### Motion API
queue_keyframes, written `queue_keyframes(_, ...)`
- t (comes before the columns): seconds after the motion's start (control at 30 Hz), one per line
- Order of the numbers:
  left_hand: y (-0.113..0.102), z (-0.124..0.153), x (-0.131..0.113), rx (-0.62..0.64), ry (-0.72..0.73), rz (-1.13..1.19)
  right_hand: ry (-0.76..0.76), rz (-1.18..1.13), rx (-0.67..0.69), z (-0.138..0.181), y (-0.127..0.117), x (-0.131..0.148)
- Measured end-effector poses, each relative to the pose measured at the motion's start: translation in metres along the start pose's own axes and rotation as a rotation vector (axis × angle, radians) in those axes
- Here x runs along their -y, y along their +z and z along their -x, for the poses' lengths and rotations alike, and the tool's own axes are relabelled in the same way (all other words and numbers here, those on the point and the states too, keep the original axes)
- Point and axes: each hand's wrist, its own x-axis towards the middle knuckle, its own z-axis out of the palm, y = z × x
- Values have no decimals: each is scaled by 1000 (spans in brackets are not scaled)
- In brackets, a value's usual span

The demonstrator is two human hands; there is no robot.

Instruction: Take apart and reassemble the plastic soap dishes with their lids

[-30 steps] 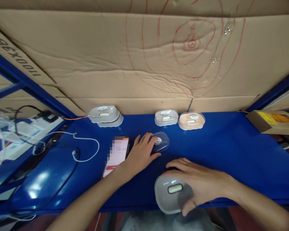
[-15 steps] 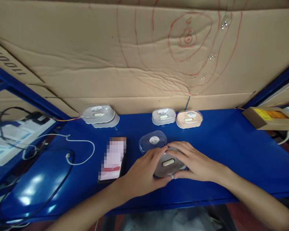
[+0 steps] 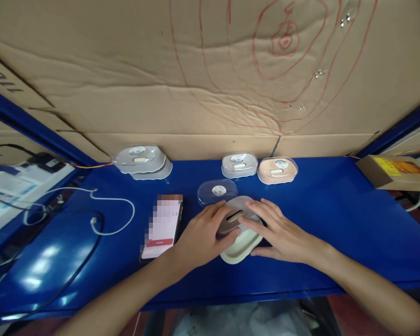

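A grey-brown oval panel with a slot (image 3: 233, 215) is tilted above a cream oval tray (image 3: 243, 245), whose near side shows under it. My left hand (image 3: 205, 235) is closed around the panel's left side, thumb on its near edge and fingers on the far edge. With fingers spread, my right hand (image 3: 278, 228) touches the panel's right part, its thumb beside the tray's right edge. Just behind lies a clear plastic cover (image 3: 215, 193) with a round sticker. At the back stand a grey lidded soap box (image 3: 238, 167) and a peach soap box (image 3: 277, 171).
Stacked grey soap boxes (image 3: 142, 161) stand at the back left. A phone (image 3: 161, 228) lies left of my left hand. Cables (image 3: 119, 200) trail over the left side of the blue table (image 3: 336, 210). A cardboard box (image 3: 395, 172) sits at the right edge, and a cardboard wall (image 3: 126, 93) rises behind.
The slotted panel has lifted and tilted away, uncovering the cream tray beneath. My right hand's fingers have spread and shifted over the panel. The view has moved slightly.
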Motion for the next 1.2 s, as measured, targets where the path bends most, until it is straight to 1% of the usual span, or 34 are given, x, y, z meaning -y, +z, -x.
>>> queue_keyframes(0.1, 3, -2, 4, -76, 36, -86, -3, -10, -13, -2, -4, 1)
queue_keyframes(0.2, 4, -4, 9, -119, 28, -124, -57, -24, 45, -4, -6, 5)
queue_keyframes(0.3, 4, -5, 13, -105, 3, -141, -99, -42, 73, -2, -4, 11)
queue_keyframes(0.4, 2, -6, 14, -85, -24, -166, -132, -109, 95, -1, -2, 20)
queue_keyframes(0.5, 0, -7, 14, -86, -16, -208, -148, -174, 131, 0, -4, 27)
queue_keyframes(0.57, -1, -8, 14, -102, -17, -248, -143, -184, 115, -1, -5, 27)
queue_keyframes(0.7, -2, -9, 16, -116, -53, -303, -96, -128, 75, -2, -4, 21)
queue_keyframes(0.77, -1, -10, 19, -101, -76, -309, -86, -138, 95, -1, -2, 19)
queue_keyframes(0.9, 2, -9, 22, -74, -119, -326, -106, -229, 151, 1, 0, 23)
queue_keyframes(0.97, 4, -9, 22, -74, -124, -321, -112, -257, 136, 0, -2, 25)
queue_keyframes(1.07, 3, -8, 18, -69, -110, -270, -108, -209, 49, -2, -6, 21)
queue_keyframes(1.13, 1, -6, 14, -37, -67, -196, -57, -125, 16, -3, -7, 15)
queue_keyframes(1.2, -1, -4, 9, 5, -5, -127, 8, -63, 22, -4, -7, 8)
